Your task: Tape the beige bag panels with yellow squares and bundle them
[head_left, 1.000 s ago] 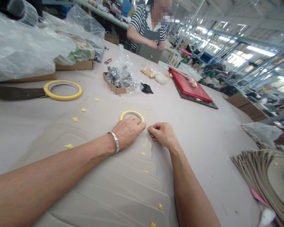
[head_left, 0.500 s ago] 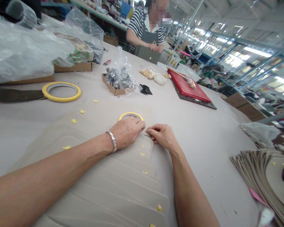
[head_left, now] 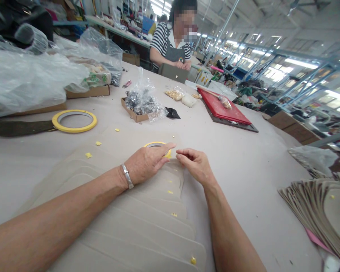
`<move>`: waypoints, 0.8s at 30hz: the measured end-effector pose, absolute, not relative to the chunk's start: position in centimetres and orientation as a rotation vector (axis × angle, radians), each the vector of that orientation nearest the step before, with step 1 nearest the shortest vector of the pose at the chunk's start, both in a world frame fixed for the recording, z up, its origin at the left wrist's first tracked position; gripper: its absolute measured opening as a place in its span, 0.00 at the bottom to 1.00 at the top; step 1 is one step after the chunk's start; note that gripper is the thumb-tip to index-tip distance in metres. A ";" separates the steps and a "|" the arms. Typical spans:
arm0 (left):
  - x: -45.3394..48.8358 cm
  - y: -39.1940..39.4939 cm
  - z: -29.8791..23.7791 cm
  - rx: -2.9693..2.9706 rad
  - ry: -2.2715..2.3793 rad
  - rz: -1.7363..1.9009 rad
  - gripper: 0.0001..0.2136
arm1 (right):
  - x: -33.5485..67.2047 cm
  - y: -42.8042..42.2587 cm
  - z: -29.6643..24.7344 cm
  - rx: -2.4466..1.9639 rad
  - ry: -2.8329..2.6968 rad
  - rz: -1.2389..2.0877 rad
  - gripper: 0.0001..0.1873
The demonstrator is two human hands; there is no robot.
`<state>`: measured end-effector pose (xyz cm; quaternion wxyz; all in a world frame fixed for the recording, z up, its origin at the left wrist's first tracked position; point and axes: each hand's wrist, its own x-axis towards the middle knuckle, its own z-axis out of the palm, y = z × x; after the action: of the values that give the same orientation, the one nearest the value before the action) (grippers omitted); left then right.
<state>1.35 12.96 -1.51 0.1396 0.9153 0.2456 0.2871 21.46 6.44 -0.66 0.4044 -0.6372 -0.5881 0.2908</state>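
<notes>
My left hand (head_left: 146, 162), with a silver bracelet at the wrist, rests on the far end of a fanned row of beige cut pieces (head_left: 147, 223). Its fingers are stretched out and touch a small yellow tape roll (head_left: 158, 145). My right hand (head_left: 194, 164) hovers just right of it, fingers curled in a pinch at the edge of the top piece. What it pinches is too small to make out. Small yellow tape bits dot the pieces.
A larger yellow tape roll (head_left: 74, 121) lies far left. Behind are plastic bags (head_left: 31, 75), a cardboard box of dark parts (head_left: 138, 105), and a red board (head_left: 223, 107). A person in a striped shirt (head_left: 172, 49) works across the table. Stacked cut pieces (head_left: 317, 211) fan out at right.
My left fingers have stretched forward onto the small tape roll. My right hand has lifted slightly off the piece. The view has tilted up a little.
</notes>
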 end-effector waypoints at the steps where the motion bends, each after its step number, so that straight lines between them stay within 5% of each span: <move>1: 1.4 12.8 -1.4 2.646 0.735 0.804 0.20 | 21.2 6.5 -0.7 -1.523 -1.484 0.682 0.12; 17: 2.1 12.8 -1.5 2.527 0.724 0.741 0.08 | 18.8 6.7 -1.9 -1.340 -1.835 -0.070 0.06; 24: 2.7 12.7 -1.1 2.555 0.801 0.746 0.07 | 18.0 6.7 -1.7 -1.487 -1.600 0.173 0.06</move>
<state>2.69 12.75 -1.08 0.1802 0.9041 0.2834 0.2641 17.96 6.67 -1.67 0.4574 -0.6036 -0.6492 0.0702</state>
